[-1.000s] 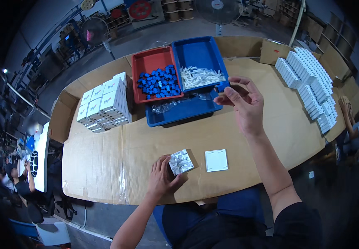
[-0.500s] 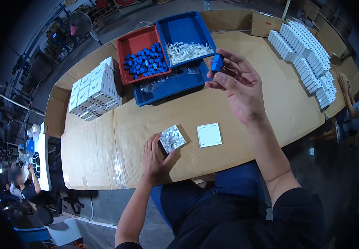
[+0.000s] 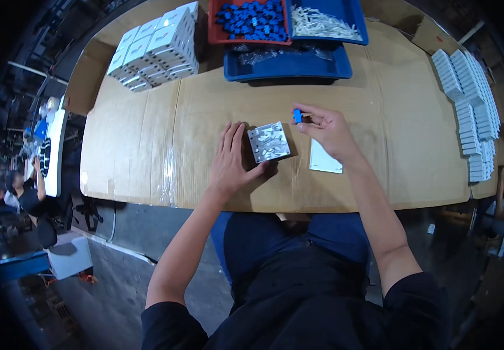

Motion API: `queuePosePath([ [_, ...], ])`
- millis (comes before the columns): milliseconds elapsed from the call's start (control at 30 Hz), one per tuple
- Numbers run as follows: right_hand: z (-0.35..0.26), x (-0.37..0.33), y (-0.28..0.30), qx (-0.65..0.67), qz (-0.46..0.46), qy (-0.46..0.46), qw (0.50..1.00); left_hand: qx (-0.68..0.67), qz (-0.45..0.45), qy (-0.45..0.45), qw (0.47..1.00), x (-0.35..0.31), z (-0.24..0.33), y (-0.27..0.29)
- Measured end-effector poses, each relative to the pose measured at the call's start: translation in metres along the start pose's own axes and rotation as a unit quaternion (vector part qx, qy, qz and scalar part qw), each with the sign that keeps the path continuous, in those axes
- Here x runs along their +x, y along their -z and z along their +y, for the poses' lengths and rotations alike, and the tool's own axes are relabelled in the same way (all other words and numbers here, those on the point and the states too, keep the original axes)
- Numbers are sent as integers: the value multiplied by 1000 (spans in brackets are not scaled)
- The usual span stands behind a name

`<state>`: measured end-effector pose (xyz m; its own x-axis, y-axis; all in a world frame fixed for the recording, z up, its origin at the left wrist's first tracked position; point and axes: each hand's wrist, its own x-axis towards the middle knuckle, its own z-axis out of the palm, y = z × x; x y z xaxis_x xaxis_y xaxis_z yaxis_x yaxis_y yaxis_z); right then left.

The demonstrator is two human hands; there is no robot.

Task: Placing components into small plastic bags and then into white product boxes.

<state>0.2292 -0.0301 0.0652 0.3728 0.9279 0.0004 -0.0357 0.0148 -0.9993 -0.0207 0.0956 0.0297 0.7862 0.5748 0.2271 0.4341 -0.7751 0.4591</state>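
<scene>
A square white open box (image 3: 268,142) with small pale parts inside stands on the cardboard table top. My left hand (image 3: 228,166) lies spread round its left and near sides, fingers and thumb stretched out, open; whether it touches the box I cannot tell. Just right of the box, my right hand (image 3: 327,129) pinches a small blue plastic block (image 3: 297,116) between thumb and fingers, above the table. Partly under that hand lies a flat white square cover (image 3: 325,159). More blue blocks (image 3: 252,20) like it fill the red tray (image 3: 249,39) at the back.
A blue tray (image 3: 364,29) of white sticks (image 3: 325,24) stands behind another blue tray (image 3: 287,73) holding clear plastic. Stacked white boxes (image 3: 155,49) rise at the back left. Rows of white units (image 3: 467,111) line the right side. A co-worker (image 3: 27,189) sits far left.
My right hand has come down from near the trays to beside the box with the blue block. The view has tilted, so the trays sit higher. My left hand stays by the box.
</scene>
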Motion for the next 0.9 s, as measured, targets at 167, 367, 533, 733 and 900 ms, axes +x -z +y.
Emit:
queuePosePath([
  [167,-1,1,-43,-177,7,6,984,0,10,-7,1000,-7,-7,-1],
  [367,-8,15,-63,-365,-48,64,928,-1,9,-9,1000,-8,-9,-1],
  [533,4,23,-74,-421,-83,120,895,-6,-1,-9,1000,-7,-11,-2],
  [733,10,30,-86,-476,-97,140,863,-13,-7,4,1000,-8,-13,-2],
  [900,11,30,-87,-490,-112,169,848,-1,-23,6,1000,-7,-12,0],
])
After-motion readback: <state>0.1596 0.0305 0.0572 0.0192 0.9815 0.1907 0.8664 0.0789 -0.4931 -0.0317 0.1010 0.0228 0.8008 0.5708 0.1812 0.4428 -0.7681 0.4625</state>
